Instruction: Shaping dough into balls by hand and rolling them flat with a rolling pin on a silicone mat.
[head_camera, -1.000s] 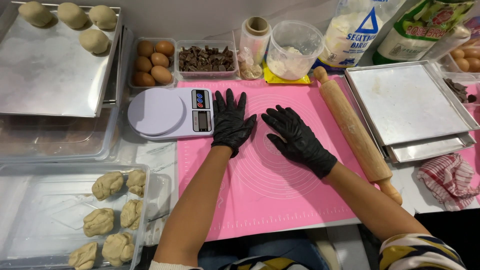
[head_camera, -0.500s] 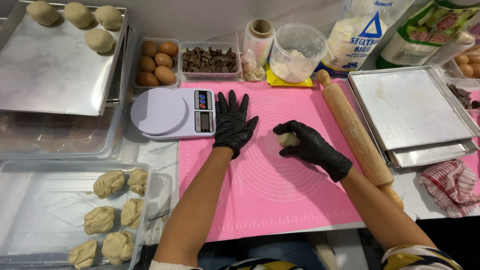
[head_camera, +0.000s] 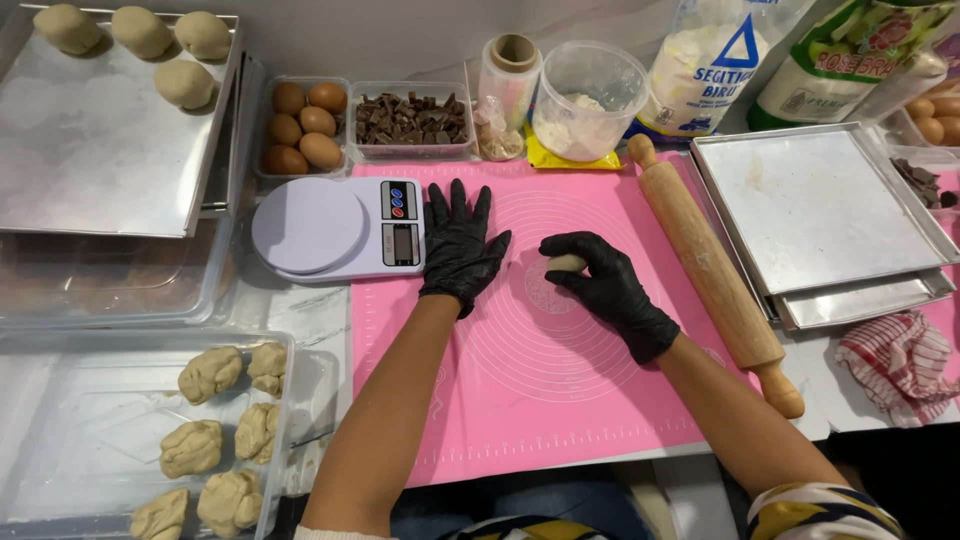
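Looking from the left:
Far-left tray: a steel baking tray (head_camera: 90, 150) carries 4 smooth dough balls (head_camera: 184, 82); its top-left corner is cut off by the frame.
Clear tub: a plastic container (head_camera: 60, 420) holds 6 rough dough lumps (head_camera: 210, 372); the lowest ones run out of view at the bottom edge.
Back row: 5 brown eggs (head_camera: 303, 125) in a small tub, then chocolate chunks (head_camera: 408, 117) in another.
Scale: a white kitchen scale (head_camera: 335, 228) lies just beside the pink mat (head_camera: 540, 400); its display is too small to make out.
Left hand: the black-gloved left hand (head_camera: 458, 245) lies flat on the mat, fingers spread and released, holding nothing.
Right hand: the gloved right hand (head_camera: 605, 290) is curled and clenched round a small dough piece (head_camera: 566, 263) near the mat's centre; most of the piece is hidden under the fingers.
Rolling pin: a wooden rolling pin (head_camera: 710, 270) lies diagonally along the mat's right edge.
Right side: stacked steel trays (head_camera: 815, 210), then a striped cloth (head_camera: 900, 360), partly cut off.
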